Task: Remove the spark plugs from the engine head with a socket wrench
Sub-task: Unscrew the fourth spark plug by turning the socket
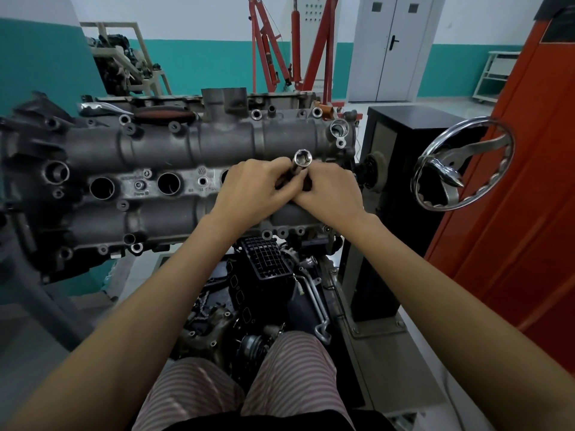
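Note:
The grey engine head (155, 147) lies across the stand in front of me, with two open round plug wells (102, 188) (168, 183) along its middle row. A chrome socket (301, 160) points its open end up toward me above the right part of that row. My left hand (258, 188) and my right hand (329, 189) meet around its lower part, fingers curled on it. What the socket is attached to is hidden under the hands. No spark plug shows.
A chrome handwheel (463, 163) on a black stand box (401, 169) sits right of the head. An orange cabinet (513, 213) fills the far right. Dark engine parts (264, 284) lie below the head. A brown-handled tool (165, 116) rests on the head's far side. A red crane (292, 45) stands behind.

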A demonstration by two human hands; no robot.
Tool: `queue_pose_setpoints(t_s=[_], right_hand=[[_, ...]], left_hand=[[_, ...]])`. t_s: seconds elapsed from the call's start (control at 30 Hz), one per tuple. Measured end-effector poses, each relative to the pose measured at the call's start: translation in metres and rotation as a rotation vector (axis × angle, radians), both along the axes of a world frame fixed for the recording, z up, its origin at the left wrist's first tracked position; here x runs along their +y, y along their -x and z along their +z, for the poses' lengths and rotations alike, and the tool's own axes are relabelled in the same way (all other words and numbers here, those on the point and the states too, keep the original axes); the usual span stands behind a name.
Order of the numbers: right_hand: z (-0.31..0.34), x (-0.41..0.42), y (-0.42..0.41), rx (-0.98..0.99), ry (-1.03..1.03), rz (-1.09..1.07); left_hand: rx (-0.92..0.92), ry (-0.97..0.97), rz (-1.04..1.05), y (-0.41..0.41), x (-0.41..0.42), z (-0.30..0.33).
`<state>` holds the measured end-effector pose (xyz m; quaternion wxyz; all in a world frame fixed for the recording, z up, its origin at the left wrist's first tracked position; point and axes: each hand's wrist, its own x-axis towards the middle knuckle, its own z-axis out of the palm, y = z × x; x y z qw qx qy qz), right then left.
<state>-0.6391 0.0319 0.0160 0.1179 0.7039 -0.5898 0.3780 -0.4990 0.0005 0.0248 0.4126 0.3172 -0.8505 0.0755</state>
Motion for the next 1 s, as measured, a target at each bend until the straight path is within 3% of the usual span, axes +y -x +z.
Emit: queue_pose_setpoints(t_s=[0.23,0.57,0.77,1.0], right_hand=[[0.0015,0.001,0.0006,0.069,-0.067,0.004],[0.001,0.0037,-0.0029,0.018,0.005,0.015],[-0.0003,0.0023,0.0,0.124,-0.042,-0.031],[-0.0011,-0.0022,-0.0015,0.069,-0.031,-0.059]], left_hand=[[-0.005,0.006,-0.029,0.0003,0.0024,0.0013],[-0.013,0.018,-0.022,-0.0006,0.0027,0.0021],[-0.01,0.013,-0.023,0.001,0.0031,0.0013],[0.017,0.053,-0.011,0.0005,0.0006,-0.0009]])
